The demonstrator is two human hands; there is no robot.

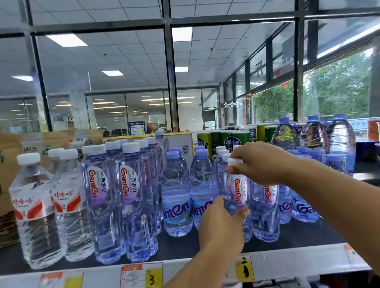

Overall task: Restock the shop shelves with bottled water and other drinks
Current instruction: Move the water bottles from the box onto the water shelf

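The right hand (257, 162) pinches the white cap of a slim clear Ganten water bottle (238, 189); the left hand (223, 220) cups its base, each grip steadying it upright into the row on the dark shelf (180, 246).

- Right hand (256, 162) pinches the white cap of a slim Ganten bottle (239, 193), upright on the dark shelf (180, 246).
- Left hand (222, 224) grips the same bottle low down, thumb on its right side.
- Left: tall Ganten bottles (102, 204), then clear red-label bottles (36, 213).
- Between: short blue-cap bottles (176, 199).
- Far right: large blue jugs (341, 141), green cans (225, 138).
- Near edge: price tags (141, 277).
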